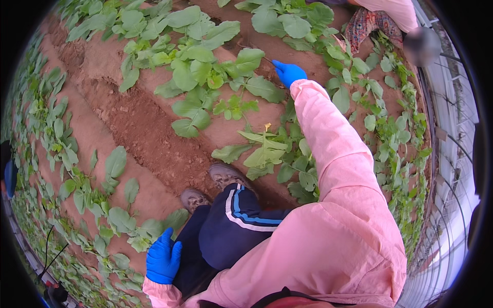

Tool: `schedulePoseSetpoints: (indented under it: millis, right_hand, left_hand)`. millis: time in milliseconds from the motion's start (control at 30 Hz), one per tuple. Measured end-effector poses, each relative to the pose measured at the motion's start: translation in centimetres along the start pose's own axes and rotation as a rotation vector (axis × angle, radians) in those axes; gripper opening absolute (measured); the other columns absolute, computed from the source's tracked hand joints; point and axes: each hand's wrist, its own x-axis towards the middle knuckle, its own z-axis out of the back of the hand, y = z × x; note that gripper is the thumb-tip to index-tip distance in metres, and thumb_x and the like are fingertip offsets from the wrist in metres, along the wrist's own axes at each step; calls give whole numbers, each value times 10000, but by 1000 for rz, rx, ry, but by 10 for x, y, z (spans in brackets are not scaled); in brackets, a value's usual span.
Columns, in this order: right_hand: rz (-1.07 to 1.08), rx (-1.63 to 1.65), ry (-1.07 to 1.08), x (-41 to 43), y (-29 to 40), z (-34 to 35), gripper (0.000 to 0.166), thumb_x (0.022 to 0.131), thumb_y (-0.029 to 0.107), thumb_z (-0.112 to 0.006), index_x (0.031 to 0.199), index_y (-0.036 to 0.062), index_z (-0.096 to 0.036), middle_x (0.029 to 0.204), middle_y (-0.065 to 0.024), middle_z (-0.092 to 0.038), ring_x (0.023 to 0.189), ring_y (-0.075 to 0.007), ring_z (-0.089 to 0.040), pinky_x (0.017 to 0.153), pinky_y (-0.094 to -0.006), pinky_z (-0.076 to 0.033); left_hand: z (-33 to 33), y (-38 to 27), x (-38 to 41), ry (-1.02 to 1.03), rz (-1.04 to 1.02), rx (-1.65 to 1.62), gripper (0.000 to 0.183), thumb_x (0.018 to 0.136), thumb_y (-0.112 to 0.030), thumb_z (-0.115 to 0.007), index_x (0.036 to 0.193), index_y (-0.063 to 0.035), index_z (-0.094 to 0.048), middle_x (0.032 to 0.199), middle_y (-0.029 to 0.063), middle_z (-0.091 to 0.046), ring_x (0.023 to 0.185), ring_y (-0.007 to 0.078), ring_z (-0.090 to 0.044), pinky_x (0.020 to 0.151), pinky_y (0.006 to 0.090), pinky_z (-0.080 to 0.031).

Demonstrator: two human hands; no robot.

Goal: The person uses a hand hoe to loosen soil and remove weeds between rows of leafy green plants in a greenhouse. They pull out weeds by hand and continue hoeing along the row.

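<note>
My right hand, in a blue glove, reaches out over the soil between two rows of leafy green plants. It appears closed around the end of a thin, dark, rod-like tool, whose far end is hard to make out among the leaves. Broad-leaved plants grow just left of that hand. Closer to me, a paler, drooping plant leans over the bed. My left hand, also gloved in blue, is by my left leg with thumb and fingers apart, holding nothing visible.
My shoes stand at a reddish soil furrow. More plants line the bed on the left. Another person is low among plants at upper right. A pale sheet wall with curved bars runs along the right.
</note>
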Motion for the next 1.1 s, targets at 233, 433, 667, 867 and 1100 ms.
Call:
schedulePoseSetpoints:
  millis: [233, 433, 667, 867, 1100]
  right_hand:
    - [12, -28, 225, -93, -89, 7, 344, 886, 272, -448, 1222, 266, -523, 941, -203, -608, 824, -389, -591, 739, -442, -471]
    - [-78, -295, 452, -208, -148, 76, 361, 866, 276, -465, 1220, 299, -525, 840, -198, -611, 741, -369, -597, 690, -432, -481]
    - [23, 81, 61, -166, -121, 53, 360, 872, 327, -443, 1226, 345, -506, 907, -167, -621, 805, -361, -597, 728, -429, -483]
    - [17, 130, 40, -39, -17, 12, 357, 886, 369, -436, 1236, 334, -494, 1037, -156, -604, 912, -362, -581, 801, -427, -473]
    - [59, 19, 177, -95, -85, -15, 391, 892, 277, -408, 1282, 286, -440, 982, -184, -609, 862, -383, -588, 750, -458, -475]
  left_hand:
    - [2, -3, 2, -26, -20, -17, 415, 820, -188, -609, 1184, -20, -502, 714, 109, -579, 659, 293, -560, 609, 389, -444]
    - [0, -4, 2, -10, -28, 14, 413, 824, -179, -606, 1194, -25, -504, 711, 103, -575, 642, 275, -558, 602, 366, -449]
    - [-6, 3, 1, -3, -20, -20, 383, 852, -199, -578, 1188, -25, -513, 777, 113, -606, 688, 250, -592, 649, 345, -470]
    - [-27, 71, -10, -27, 81, -132, 348, 899, -234, -526, 1185, -34, -518, 797, 104, -619, 706, 215, -597, 660, 335, -471]
    - [-19, 74, -21, -38, 194, -22, 316, 896, -220, -530, 1156, -40, -528, 737, 111, -595, 638, 192, -565, 627, 303, -463]
